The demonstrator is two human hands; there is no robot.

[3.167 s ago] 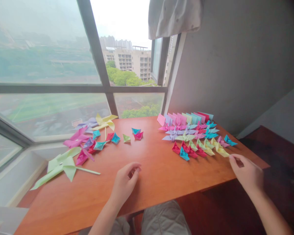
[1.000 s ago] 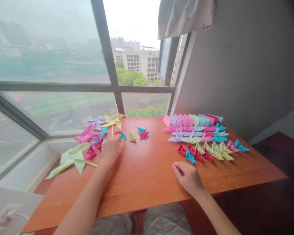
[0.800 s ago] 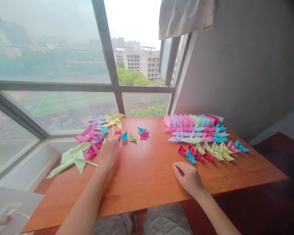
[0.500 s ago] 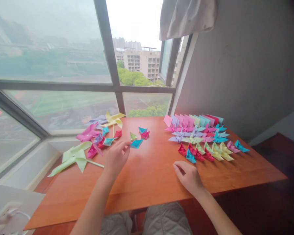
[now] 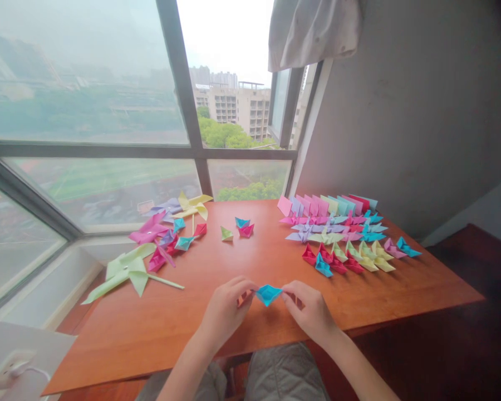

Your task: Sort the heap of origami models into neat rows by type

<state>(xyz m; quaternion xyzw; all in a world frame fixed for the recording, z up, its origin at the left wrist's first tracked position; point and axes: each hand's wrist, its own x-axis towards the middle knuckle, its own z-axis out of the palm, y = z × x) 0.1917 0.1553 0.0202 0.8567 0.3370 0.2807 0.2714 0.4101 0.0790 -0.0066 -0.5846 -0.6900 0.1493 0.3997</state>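
Note:
A blue paper boat (image 5: 269,295) is stretched between my two hands, over the front middle of the wooden table (image 5: 150,328). My left hand (image 5: 227,306) pinches its left tip between thumb and finger. The right tip is pinched by my right hand (image 5: 311,309). Farther back, a small group holds a green paper boat (image 5: 226,234), a pink paper boat (image 5: 246,230) and another blue paper boat (image 5: 242,222).
Paper pinwheels (image 5: 136,267) and several folded boats (image 5: 184,243) lie at the left. On the right stand rows of paper boats (image 5: 350,259), paper cranes (image 5: 325,236) and upright folded papers (image 5: 317,206). Windows (image 5: 250,178) border the far side; a grey wall (image 5: 401,122) rises at right.
My left hand has brought the blue boat from the table's middle toward me and to the right. My right hand has moved slightly left and taken hold of its other tip.

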